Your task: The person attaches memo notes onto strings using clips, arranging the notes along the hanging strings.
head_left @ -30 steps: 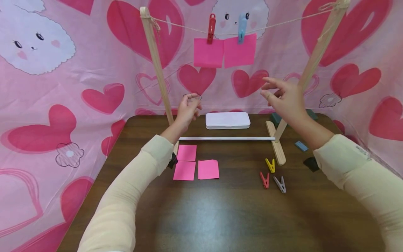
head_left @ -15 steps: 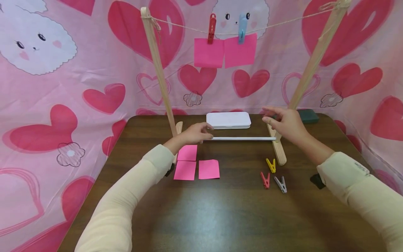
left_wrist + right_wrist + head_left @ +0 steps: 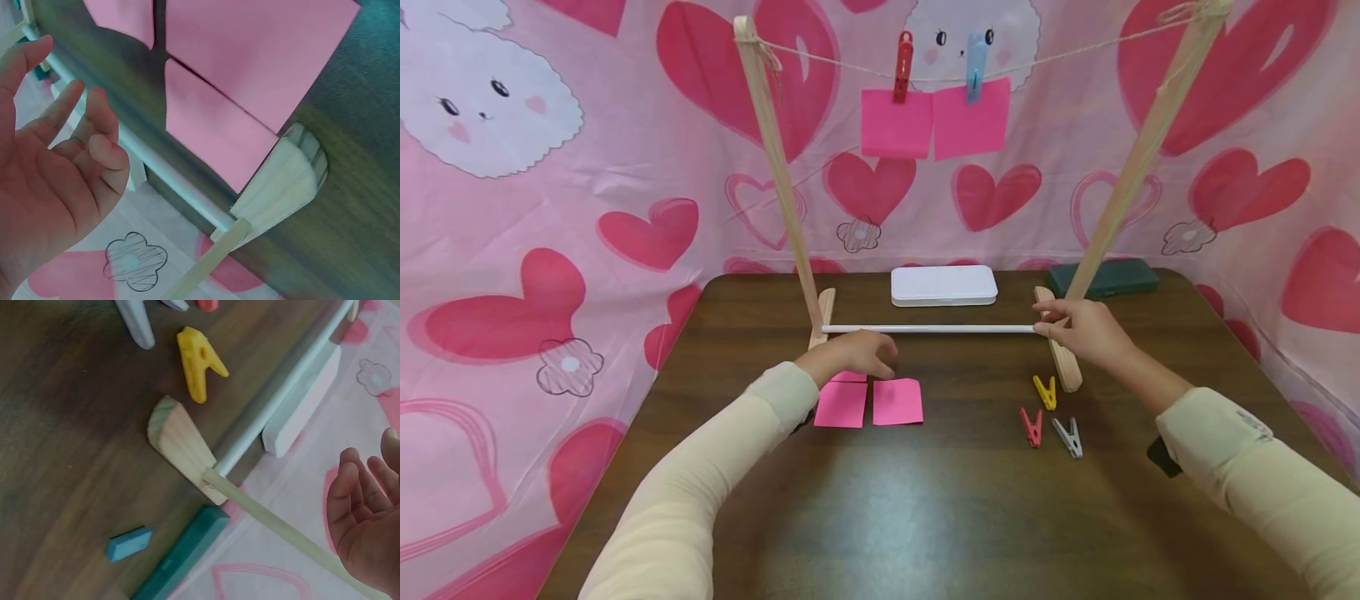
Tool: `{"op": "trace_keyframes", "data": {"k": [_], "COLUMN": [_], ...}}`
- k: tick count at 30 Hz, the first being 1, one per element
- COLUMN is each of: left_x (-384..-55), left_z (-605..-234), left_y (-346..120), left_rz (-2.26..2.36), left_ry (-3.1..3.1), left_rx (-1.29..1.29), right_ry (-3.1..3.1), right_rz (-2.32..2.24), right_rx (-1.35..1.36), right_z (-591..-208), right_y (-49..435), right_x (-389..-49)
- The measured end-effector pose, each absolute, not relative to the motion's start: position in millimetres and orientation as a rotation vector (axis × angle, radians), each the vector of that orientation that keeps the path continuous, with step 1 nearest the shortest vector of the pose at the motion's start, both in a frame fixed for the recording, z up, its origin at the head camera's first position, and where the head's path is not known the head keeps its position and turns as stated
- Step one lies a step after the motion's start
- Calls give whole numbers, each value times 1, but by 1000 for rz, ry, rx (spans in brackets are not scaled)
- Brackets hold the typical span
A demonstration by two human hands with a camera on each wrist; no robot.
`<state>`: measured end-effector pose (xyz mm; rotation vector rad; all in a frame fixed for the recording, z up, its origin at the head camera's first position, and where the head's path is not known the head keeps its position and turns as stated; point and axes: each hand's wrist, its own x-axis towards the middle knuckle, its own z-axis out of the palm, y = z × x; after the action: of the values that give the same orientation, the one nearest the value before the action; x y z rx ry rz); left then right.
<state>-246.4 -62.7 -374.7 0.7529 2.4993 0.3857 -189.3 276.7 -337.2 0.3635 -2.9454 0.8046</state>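
Observation:
My left hand [image 3: 856,352] hovers over pink sticky notes, fingers loosely bent and holding nothing. It partly covers the rear note [image 3: 850,377]; two others, a front-left note [image 3: 840,405] and a right note [image 3: 898,402], lie flat nearby. By the right foot of the wooden stand, my right hand [image 3: 1086,329] is also without anything in its relaxed fingers. Below it on the table are a yellow clothespin [image 3: 1046,392], a red clothespin [image 3: 1032,427] and a grey clothespin [image 3: 1068,437]. Two pink notes [image 3: 897,125] hang from the string under a red clothespin [image 3: 903,67] and a light blue clothespin [image 3: 976,67].
A white rod [image 3: 925,329] joins the feet of the stand, whose left post [image 3: 778,167] and right post [image 3: 1138,167] carry the string. Behind stand a white case [image 3: 943,286] and a green case [image 3: 1120,279]. A small blue block [image 3: 129,543] shows in the right wrist view.
Both hands have come down from raised positions below the string. The left moved down over the notes; the right sank toward the stand's right foot. The notes and clothespins stayed in place.

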Motion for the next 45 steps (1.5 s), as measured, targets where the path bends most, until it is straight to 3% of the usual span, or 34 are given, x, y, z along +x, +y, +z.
{"op": "trace_keyframes", "data": {"k": [11, 26, 45], "left_x": [-238, -224, -212], "left_z": [-393, -408, -416], "left_y": [-61, -56, -51], "left_rz": [262, 198, 107], "left_ry": [2521, 2603, 2748], "left_rx": [715, 757, 844], "right_ry": [-3099, -3337, -3398], "right_rz": [595, 320, 343], "right_rx": [427, 130, -107], "right_z": [-361, -397, -409], "right_y": [281, 284, 273], "right_x": [-187, -180, -177]}}
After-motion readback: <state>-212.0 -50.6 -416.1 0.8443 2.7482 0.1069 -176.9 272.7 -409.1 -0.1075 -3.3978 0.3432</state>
